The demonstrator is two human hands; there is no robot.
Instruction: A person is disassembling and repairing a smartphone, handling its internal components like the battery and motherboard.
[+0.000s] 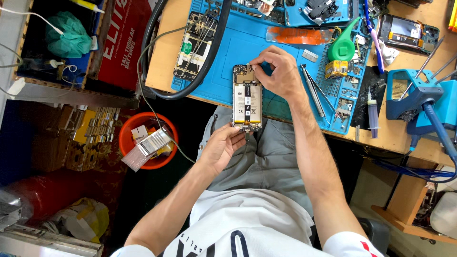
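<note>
Far left, below the worktop edge: orange bucket (127, 143) on the floor, holding small boxes and a clear ridged packet.

Left hand (220, 146) hangs off the worktop edge above the lap, fingers curled, pinching the bottom end of the opened phone (247, 98). Phone has its back cover off, battery and circuit board exposed, lying lengthwise with the lower end past the worktop edge and the upper end over the blue repair mat (228, 57).

A second stripped phone frame (193, 46) lies on the mat's left part, a thick black cable (209, 62) looping across it.

Right hand (278, 71) rests over the mat at the phone's top end, thumb and forefinger pressed together on something small at the upper right corner of the board; what is pinched is too small to tell.

Just right of that hand: metal tweezers (314, 90) on the mat. Further right, a green squeeze bottle (343, 45) with a long nozzle, then a syringe (372, 114) on a black pad. Far right, a blue stand (419, 93) on the bare wooden worktop (400, 135).
</note>
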